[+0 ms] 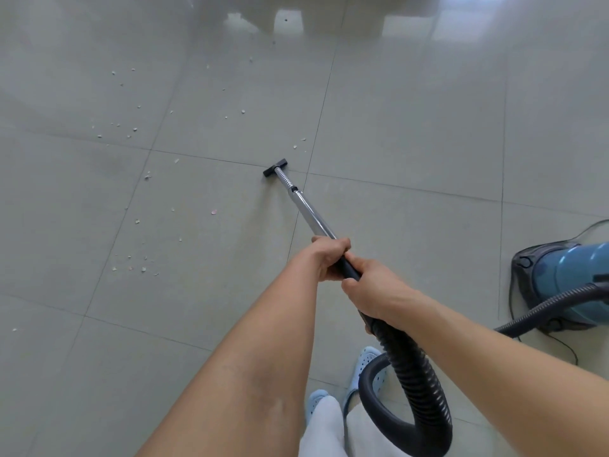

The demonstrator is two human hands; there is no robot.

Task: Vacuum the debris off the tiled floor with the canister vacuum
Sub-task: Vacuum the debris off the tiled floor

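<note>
**Most debris still on the tiles: vacuuming at an early stage**

Dozens of pale crumbs (131,129) lie scattered over the tiled floor (412,127), nearly all of them to the left of the nozzle (275,167) and beyond it. A few flakes (299,144) sit just past the nozzle on its right side; a loose cluster (138,263) lies well to its left and nearer the person. The tiles right of the nozzle show no visible crumbs, though whether they are already cleaned cannot be told. The black nozzle rests on the floor at a grout line, at the far end of the chrome wand (309,212).

Both hands grip the wand's dark handle section: the left hand (328,258) is curled round it just behind the chrome tube, and the right hand (372,291) wraps it directly behind, where the ribbed hose (412,374) begins. The hose loops down past the blue slippers (365,374) and runs to the blue canister vacuum (566,282), which stands on the floor well to the right of the nozzle and nearer the person.

Judged progress: little is done, and sweeps leftward and forward from the nozzle remain.
</note>
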